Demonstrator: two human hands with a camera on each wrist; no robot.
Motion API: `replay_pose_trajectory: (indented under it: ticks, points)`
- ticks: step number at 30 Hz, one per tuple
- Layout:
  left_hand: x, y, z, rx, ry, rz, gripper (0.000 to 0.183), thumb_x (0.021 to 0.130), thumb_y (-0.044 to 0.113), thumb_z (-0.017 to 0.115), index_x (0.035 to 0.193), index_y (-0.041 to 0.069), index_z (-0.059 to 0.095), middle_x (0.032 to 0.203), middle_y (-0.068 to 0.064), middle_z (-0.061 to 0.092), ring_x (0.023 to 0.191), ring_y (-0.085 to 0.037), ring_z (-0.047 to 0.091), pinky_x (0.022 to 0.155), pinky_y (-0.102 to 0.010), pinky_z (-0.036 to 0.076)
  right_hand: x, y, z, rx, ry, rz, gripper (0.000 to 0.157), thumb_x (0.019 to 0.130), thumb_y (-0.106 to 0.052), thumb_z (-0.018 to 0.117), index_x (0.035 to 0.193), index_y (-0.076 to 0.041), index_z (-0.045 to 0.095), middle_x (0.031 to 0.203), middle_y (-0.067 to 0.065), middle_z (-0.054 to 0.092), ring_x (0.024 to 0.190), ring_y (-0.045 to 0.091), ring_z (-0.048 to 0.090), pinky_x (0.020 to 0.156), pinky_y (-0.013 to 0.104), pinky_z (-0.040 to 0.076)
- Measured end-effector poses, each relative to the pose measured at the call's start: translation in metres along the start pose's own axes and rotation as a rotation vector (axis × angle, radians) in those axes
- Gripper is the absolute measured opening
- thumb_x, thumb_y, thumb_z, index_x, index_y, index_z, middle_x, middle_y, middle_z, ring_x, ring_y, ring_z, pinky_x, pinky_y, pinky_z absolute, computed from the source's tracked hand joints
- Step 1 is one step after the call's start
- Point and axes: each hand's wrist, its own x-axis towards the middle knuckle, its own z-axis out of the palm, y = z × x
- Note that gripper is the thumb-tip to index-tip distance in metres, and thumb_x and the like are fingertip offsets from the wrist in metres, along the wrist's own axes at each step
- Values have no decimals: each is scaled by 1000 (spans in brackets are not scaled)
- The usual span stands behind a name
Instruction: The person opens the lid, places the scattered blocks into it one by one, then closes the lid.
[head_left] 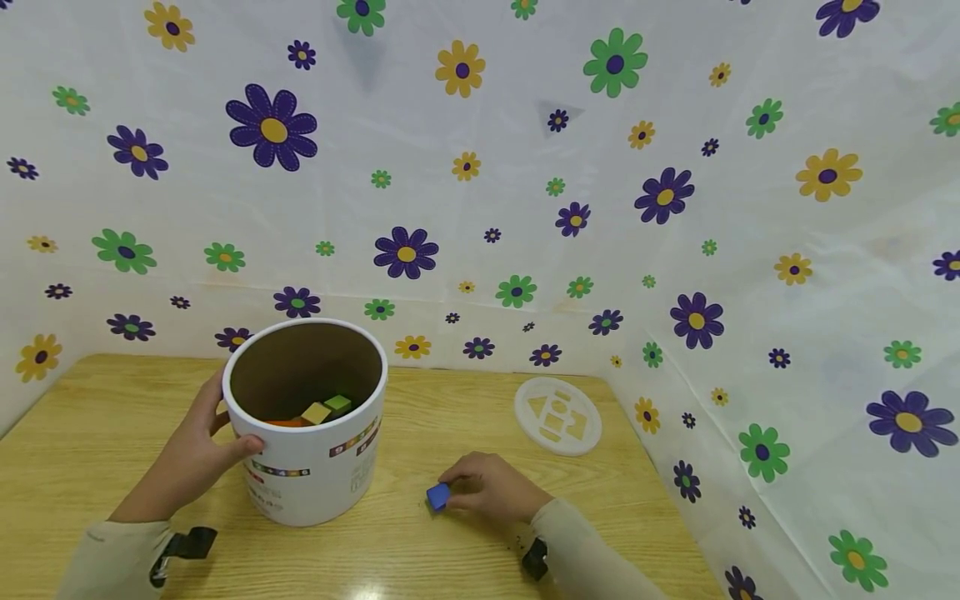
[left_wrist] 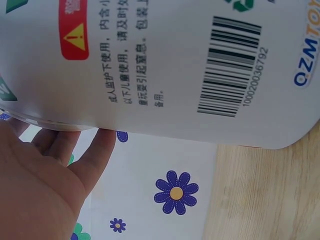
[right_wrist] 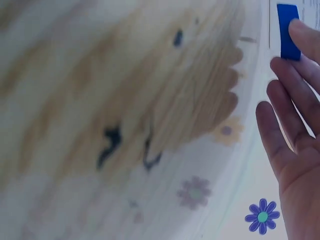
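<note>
A white bucket (head_left: 307,483) with printed labels stands at the left of the table, its mouth facing up and toward me. My left hand (head_left: 197,446) grips its left side near the rim, thumb across the front and fingers around the far side. The left wrist view shows the bucket's barcode wall (left_wrist: 180,120) close up, with the left hand (left_wrist: 50,175) against it. Inside lie a yellow block (head_left: 316,413), a green block (head_left: 337,403) and something orange (head_left: 285,422). Right of the bucket, my right hand (head_left: 495,487) pinches a blue block (head_left: 438,497) between thumb and fingers, close over the table.
A round white plate with shaped cut-outs (head_left: 531,408) lies at the right back of the wooden table (head_left: 450,417). A flower-patterned white sheet (head_left: 495,225) hangs behind the table and along its right side. Dark straps (head_left: 187,546) circle both wrists.
</note>
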Motion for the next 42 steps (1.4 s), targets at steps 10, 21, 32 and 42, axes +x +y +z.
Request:
replay_pose_trajectory:
  ticks: [10, 21, 32, 42]
  points:
    - [-1, 2, -2, 0, -3, -6, 102, 95, 37, 76, 166, 38, 4, 170, -16, 14, 149, -53, 16, 99, -86, 32, 2, 22, -10, 31, 134, 148, 28, 97, -26, 75, 123, -15, 75, 119, -4, 71, 109, 14, 66, 95, 28, 57]
    - [0, 0, -1, -1, -2, 5, 101, 94, 37, 76, 166, 38, 5, 170, -16, 15, 149, -52, 17, 100, -86, 32, 2, 28, -17, -52, 285, 183, 29, 98, -26, 74, 124, -13, 74, 121, 0, 73, 109, 20, 67, 93, 36, 59]
    - [-1, 0, -2, -4, -11, 5, 103, 94, 38, 76, 166, 39, 3, 171, -14, 13, 150, -51, 14, 102, -85, 31, 9, 17, -26, -66, 393, 169, 33, 98, -25, 74, 127, -11, 72, 120, 4, 72, 111, 24, 66, 96, 43, 58]
    - [-1, 2, -2, -3, -15, 9, 102, 94, 40, 76, 166, 40, 4, 171, -13, 14, 150, -50, 17, 102, -84, 32, 18, 9, -28, -97, 430, 166, 35, 98, -29, 73, 129, -11, 71, 122, 6, 71, 114, 27, 66, 96, 44, 58]
